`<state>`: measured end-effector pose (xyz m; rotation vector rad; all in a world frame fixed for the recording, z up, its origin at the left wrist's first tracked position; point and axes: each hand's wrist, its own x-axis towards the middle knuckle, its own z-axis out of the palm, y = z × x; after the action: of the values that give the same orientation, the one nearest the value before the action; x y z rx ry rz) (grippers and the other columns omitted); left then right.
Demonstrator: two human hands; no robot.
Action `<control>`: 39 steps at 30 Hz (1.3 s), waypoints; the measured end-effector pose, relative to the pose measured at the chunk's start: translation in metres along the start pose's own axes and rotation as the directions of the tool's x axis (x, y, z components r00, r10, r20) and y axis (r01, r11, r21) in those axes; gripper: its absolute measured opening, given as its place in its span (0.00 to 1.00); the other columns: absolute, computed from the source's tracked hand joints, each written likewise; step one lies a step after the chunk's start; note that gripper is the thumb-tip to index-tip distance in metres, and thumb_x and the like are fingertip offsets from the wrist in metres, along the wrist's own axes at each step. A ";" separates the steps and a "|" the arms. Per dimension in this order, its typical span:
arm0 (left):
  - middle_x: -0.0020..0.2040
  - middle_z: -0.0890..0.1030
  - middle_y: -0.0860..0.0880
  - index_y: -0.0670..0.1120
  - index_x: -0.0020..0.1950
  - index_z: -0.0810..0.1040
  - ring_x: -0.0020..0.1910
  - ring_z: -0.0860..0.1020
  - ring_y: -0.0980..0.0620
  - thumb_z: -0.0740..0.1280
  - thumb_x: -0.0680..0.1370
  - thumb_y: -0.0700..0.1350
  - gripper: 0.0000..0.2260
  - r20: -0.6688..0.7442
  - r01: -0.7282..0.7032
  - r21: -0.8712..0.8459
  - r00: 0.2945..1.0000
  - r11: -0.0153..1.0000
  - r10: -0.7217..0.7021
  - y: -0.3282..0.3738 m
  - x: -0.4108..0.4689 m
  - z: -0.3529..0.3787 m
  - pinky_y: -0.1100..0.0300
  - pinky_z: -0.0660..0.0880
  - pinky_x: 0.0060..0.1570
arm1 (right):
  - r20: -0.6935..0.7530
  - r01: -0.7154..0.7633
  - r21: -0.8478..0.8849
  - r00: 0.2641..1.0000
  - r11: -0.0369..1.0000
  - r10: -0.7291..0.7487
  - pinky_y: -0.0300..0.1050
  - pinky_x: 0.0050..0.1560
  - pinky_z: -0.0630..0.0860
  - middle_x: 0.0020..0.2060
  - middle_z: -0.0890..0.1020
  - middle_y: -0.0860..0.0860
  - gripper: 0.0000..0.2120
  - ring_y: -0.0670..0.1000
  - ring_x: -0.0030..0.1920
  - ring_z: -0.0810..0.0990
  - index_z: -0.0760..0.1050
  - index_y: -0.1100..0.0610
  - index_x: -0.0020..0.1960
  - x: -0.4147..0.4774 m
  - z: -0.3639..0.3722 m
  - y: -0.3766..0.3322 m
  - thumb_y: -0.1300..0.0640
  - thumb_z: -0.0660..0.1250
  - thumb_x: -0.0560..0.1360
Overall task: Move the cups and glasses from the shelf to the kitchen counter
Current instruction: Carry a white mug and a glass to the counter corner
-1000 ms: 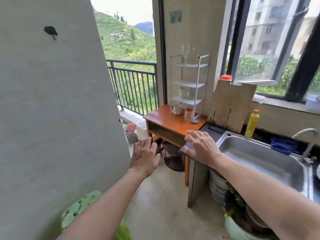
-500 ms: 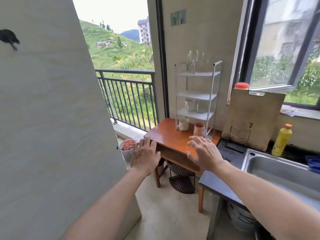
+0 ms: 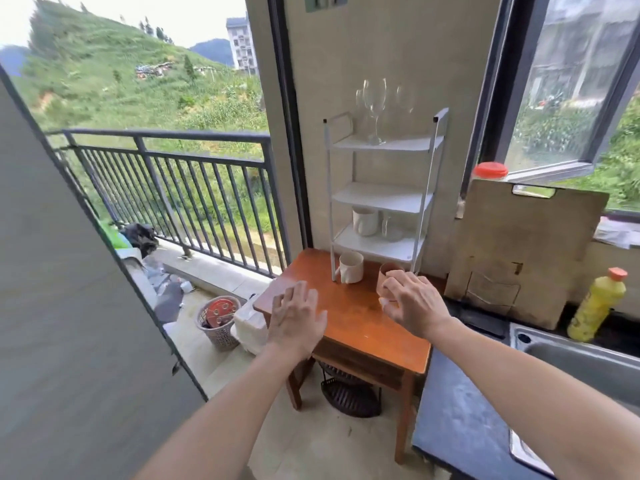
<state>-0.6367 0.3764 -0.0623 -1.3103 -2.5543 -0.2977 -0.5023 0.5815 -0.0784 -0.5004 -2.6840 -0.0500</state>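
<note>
A white three-tier shelf stands on a small wooden table. Wine glasses stand on its top tier. A white mug and a clear glass sit on the lowest tier. On the table under the shelf are a white mug and a pink cup. My right hand hovers just in front of the pink cup, fingers loosely curved, holding nothing. My left hand is spread flat over the table's left part. The dark kitchen counter lies to the right.
A steel sink is set in the counter. A wooden cutting board leans on the wall with a yellow bottle beside it. An open door stands at left. A basket sits on the balcony floor by the railing.
I have stepped closer to the shelf, which now looks larger. Both hands have moved forward over the table, and my right hand has reached the pink cup.
</note>
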 end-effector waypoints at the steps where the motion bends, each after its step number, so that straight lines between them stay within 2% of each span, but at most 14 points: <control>1: 0.67 0.69 0.46 0.46 0.60 0.72 0.64 0.67 0.46 0.60 0.77 0.53 0.16 0.012 0.003 -0.016 1.000 1.000 -0.003 -0.005 0.016 0.007 0.50 0.64 0.64 | 0.016 -0.015 0.001 1.000 1.000 0.015 0.53 0.53 0.74 0.58 0.78 0.57 0.15 0.59 0.54 0.78 0.76 0.59 0.54 0.013 0.008 0.007 0.50 0.68 0.72; 7: 0.64 0.70 0.46 0.46 0.60 0.72 0.63 0.69 0.47 0.60 0.78 0.53 0.15 0.018 0.005 -0.086 1.000 0.996 -0.004 -0.024 0.101 0.044 0.52 0.65 0.62 | 0.052 -0.107 0.022 0.993 0.994 0.105 0.53 0.54 0.73 0.55 0.78 0.56 0.16 0.59 0.53 0.77 0.76 0.59 0.56 0.089 0.047 0.042 0.50 0.66 0.73; 12: 0.58 0.73 0.48 0.47 0.56 0.72 0.58 0.71 0.47 0.61 0.77 0.53 0.12 0.010 -0.062 -0.138 0.998 0.989 0.064 -0.042 0.176 0.079 0.54 0.67 0.59 | 0.038 -0.259 0.049 0.965 0.965 0.258 0.50 0.51 0.72 0.53 0.78 0.53 0.14 0.57 0.51 0.76 0.75 0.57 0.54 0.143 0.081 0.061 0.48 0.63 0.74; 17: 0.56 0.74 0.48 0.47 0.55 0.73 0.55 0.72 0.46 0.60 0.77 0.53 0.13 0.049 -0.149 -0.179 0.986 0.973 0.160 -0.055 0.256 0.123 0.53 0.68 0.56 | 0.034 -0.413 0.108 0.911 0.904 0.411 0.50 0.50 0.72 0.56 0.77 0.53 0.15 0.56 0.53 0.77 0.73 0.57 0.58 0.191 0.122 0.078 0.49 0.62 0.76; 22: 0.57 0.73 0.45 0.43 0.57 0.72 0.56 0.72 0.45 0.61 0.77 0.50 0.14 0.098 -0.218 -0.314 0.961 0.924 0.260 -0.058 0.334 0.164 0.53 0.69 0.54 | 0.004 -0.567 0.150 0.820 0.810 0.573 0.49 0.51 0.70 0.61 0.74 0.52 0.16 0.56 0.57 0.74 0.72 0.57 0.60 0.227 0.161 0.093 0.50 0.60 0.77; 27: 0.60 0.71 0.42 0.41 0.60 0.70 0.57 0.73 0.41 0.62 0.78 0.50 0.17 0.126 -0.161 -0.417 0.964 0.895 0.232 -0.041 0.388 0.204 0.48 0.72 0.51 | -0.050 -0.719 0.194 0.672 0.667 0.739 0.46 0.42 0.70 0.55 0.75 0.52 0.16 0.55 0.50 0.76 0.70 0.54 0.57 0.246 0.187 0.111 0.45 0.60 0.76; 30: 0.61 0.69 0.42 0.41 0.61 0.69 0.56 0.73 0.40 0.62 0.78 0.52 0.18 0.155 -0.096 -0.509 0.967 0.855 0.201 -0.026 0.412 0.225 0.48 0.72 0.49 | -0.116 -0.760 0.234 0.597 0.606 0.794 0.45 0.42 0.66 0.53 0.75 0.50 0.19 0.53 0.50 0.74 0.69 0.53 0.56 0.259 0.197 0.125 0.40 0.62 0.74; 33: 0.62 0.67 0.43 0.41 0.60 0.70 0.57 0.71 0.42 0.61 0.78 0.51 0.17 0.190 -0.009 -0.606 0.969 0.795 0.156 -0.015 0.432 0.243 0.51 0.69 0.54 | -0.171 -0.770 0.213 0.576 0.601 0.799 0.45 0.42 0.66 0.51 0.75 0.49 0.20 0.52 0.51 0.73 0.69 0.52 0.54 0.272 0.203 0.134 0.38 0.63 0.72; 35: 0.62 0.67 0.41 0.38 0.59 0.71 0.58 0.70 0.42 0.60 0.79 0.50 0.17 0.179 -0.004 -0.636 0.972 0.771 0.152 -0.014 0.439 0.253 0.54 0.66 0.56 | -0.195 -0.771 0.222 0.565 0.597 0.802 0.45 0.42 0.66 0.50 0.75 0.51 0.16 0.53 0.50 0.74 0.71 0.53 0.51 0.276 0.207 0.135 0.42 0.63 0.73; 39: 0.61 0.69 0.40 0.36 0.56 0.73 0.56 0.70 0.43 0.59 0.79 0.48 0.16 0.168 -0.006 -0.669 0.973 0.744 0.159 -0.017 0.444 0.263 0.56 0.65 0.54 | -0.188 -0.752 0.267 0.573 0.603 0.798 0.43 0.42 0.66 0.54 0.75 0.55 0.09 0.55 0.48 0.75 0.73 0.56 0.48 0.276 0.212 0.136 0.50 0.62 0.75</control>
<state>-0.9344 0.7837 -0.1727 -1.7627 -2.6505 -1.2116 -0.7720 0.8248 -0.1680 -1.4610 -1.9313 0.3205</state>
